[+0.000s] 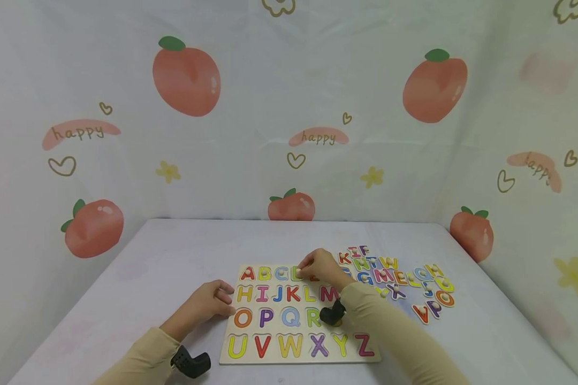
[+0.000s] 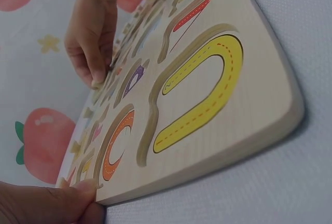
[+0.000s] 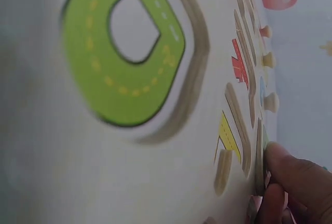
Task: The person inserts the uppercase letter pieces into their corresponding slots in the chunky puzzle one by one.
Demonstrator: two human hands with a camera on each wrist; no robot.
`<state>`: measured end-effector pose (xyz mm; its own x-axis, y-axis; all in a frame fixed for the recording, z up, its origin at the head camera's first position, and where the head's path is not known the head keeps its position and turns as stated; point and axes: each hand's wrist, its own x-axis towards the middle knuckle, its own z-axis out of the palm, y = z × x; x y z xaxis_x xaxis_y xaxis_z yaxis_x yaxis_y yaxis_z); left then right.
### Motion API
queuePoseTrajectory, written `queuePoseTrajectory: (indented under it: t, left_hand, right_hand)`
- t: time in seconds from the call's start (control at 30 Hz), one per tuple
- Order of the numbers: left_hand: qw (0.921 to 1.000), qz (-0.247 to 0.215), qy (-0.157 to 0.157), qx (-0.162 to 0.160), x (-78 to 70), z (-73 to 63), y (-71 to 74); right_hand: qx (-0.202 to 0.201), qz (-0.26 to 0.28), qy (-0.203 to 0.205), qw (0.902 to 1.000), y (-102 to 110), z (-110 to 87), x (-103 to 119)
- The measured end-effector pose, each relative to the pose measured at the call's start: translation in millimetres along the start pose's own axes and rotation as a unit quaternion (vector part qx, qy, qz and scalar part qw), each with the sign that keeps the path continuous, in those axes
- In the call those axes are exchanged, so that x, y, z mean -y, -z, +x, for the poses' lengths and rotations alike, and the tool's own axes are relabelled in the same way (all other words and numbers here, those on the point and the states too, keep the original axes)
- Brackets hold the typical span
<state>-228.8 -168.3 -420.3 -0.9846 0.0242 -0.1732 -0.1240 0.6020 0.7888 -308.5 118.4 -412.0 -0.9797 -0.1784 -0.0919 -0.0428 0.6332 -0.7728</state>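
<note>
A wooden alphabet puzzle board (image 1: 279, 330) lies on the table, with printed letter recesses in rows. My right hand (image 1: 321, 266) is over its top row, where thumb and finger pinch a green letter D piece (image 1: 295, 274) at its slot. Its fingers cover part of that piece. Knobbed pieces A (image 1: 248, 274), B (image 1: 265, 273) and C (image 1: 281, 273) sit in their slots to the left; their wooden knobs (image 3: 271, 102) stand up in the right wrist view. At the board's left edge rests my left hand (image 1: 206, 300), thumb and fingertips touching the rim, fingers loosely bent.
Loose knobbed letter pieces are scattered right of the board, among them a V (image 1: 420, 314), a P (image 1: 434, 309) and an O (image 1: 445, 298). My right forearm (image 1: 395, 331) crosses the board's right side. A printed cloth (image 1: 250, 176) hangs behind the table.
</note>
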Motion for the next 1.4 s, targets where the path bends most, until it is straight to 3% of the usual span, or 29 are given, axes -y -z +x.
queuePoseTrajectory:
  t: [0.77,0.93,1.1,1.4]
  left_hand:
    - [1.0,0.003,-0.001,-0.001,-1.2,-1.4,1.0]
    - [1.0,0.002,-0.001,0.002,0.5,-0.1,-0.1]
    - [1.0,0.008,0.002,0.003,2.3,2.0,-1.6]
    - [1.0,0.0,0.009,0.001,2.7,1.9,-0.7]
  right_hand:
    - [0.028,-0.021,-0.015,0.9993,-1.2,-0.7,7.7]
    - [0.024,-0.002,-0.017,0.9996,1.5,-5.1,8.9]
    - [-0.001,0.016,-0.007,0.9998,12.8,-15.5,15.4]
    - [-0.024,0.059,0.049,0.9968,47.0,-39.5,11.3]
